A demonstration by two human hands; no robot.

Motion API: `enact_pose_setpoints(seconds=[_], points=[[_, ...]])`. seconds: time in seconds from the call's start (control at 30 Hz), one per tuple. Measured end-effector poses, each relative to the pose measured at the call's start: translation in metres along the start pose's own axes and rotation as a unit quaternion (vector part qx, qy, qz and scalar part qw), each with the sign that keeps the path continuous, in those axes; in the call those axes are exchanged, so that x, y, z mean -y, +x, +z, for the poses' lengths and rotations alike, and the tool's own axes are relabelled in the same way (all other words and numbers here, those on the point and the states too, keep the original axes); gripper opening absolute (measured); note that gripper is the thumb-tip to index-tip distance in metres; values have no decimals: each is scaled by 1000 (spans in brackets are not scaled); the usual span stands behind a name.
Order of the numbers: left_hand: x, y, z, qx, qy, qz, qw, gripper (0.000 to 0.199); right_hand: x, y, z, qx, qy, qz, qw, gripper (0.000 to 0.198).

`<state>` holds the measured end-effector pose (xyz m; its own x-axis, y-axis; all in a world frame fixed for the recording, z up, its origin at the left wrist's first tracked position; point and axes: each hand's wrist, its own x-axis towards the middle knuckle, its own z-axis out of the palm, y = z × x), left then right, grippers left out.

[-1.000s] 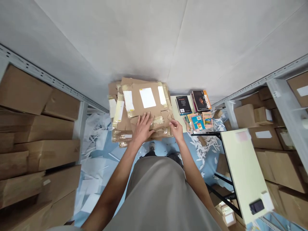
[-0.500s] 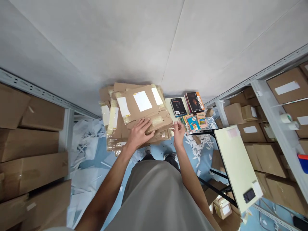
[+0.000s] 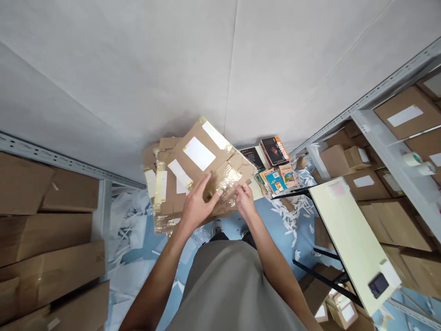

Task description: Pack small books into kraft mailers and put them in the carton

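A flattened cardboard box (image 3: 182, 151) with white labels lies tilted on top of a stack of flattened cardboard (image 3: 168, 207). Shiny clear packing tape (image 3: 229, 178) runs across its near side, looking wrinkled. My left hand (image 3: 199, 202) is at the box's near edge, thumb and fingers spread apart, the fingertips against the cardboard. My right hand (image 3: 244, 198) is closed in a pinch at the near right of the box, where the tape meets the fingers. Exactly how much of the tape is between the fingertips is partly hidden.
Books (image 3: 275, 151) and thin colourful booklets (image 3: 277, 179) lie right of the stack. A folding table (image 3: 347, 230) with a phone (image 3: 378, 285) stands at right. Box-filled shelves flank both sides. Paper scraps (image 3: 289, 220) litter the blue floor; a wall rises behind.
The top flattened box has turned and its right side has lifted. My right hand has shifted left along it, and the left hand's fingers have spread. The camera view has shifted slightly.
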<state>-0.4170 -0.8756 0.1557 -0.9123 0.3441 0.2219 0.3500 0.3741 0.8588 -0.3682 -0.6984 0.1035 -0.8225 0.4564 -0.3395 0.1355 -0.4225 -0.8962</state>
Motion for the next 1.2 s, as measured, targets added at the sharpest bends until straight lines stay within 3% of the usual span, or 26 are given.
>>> enact_pose_setpoints(seconds=[0.17, 0.33, 0.57, 0.73, 0.8, 0.83, 0.93, 1.0, 1.13, 1.2], points=[[-10, 13, -14, -161, 23, 18, 987, 50, 20, 13, -53, -56, 47, -19, 997, 44], [-11, 23, -2, -194, -21, -5, 981, 55, 30, 20, -84, -83, 42, -31, 995, 45], [-34, 21, 28, -227, -78, 10, 971, 57, 32, 28, -75, -59, 111, 13, 992, 37], [-34, 15, 20, -258, -35, 16, 965, 52, 28, 31, -45, -35, 180, 33, 983, 34], [-31, 11, 9, -236, 9, 39, 971, 52, 25, 30, -29, -26, 176, 37, 983, 34], [-29, 9, 3, -194, 30, 52, 979, 54, 23, 30, -21, -20, 170, 38, 984, 35], [-19, 6, -8, 6, 89, 80, 993, 62, 17, 25, 4, -3, 151, 23, 988, 41], [-8, 6, -10, 86, 117, 80, 986, 59, 14, 20, 16, 18, 133, 3, 991, 46], [12, 9, -17, 41, 121, 73, 989, 44, 12, 10, 16, 90, -16, -60, 994, 52], [16, 12, -26, 0, 106, 79, 991, 43, 9, 6, 4, 125, -166, -129, 970, 54]])
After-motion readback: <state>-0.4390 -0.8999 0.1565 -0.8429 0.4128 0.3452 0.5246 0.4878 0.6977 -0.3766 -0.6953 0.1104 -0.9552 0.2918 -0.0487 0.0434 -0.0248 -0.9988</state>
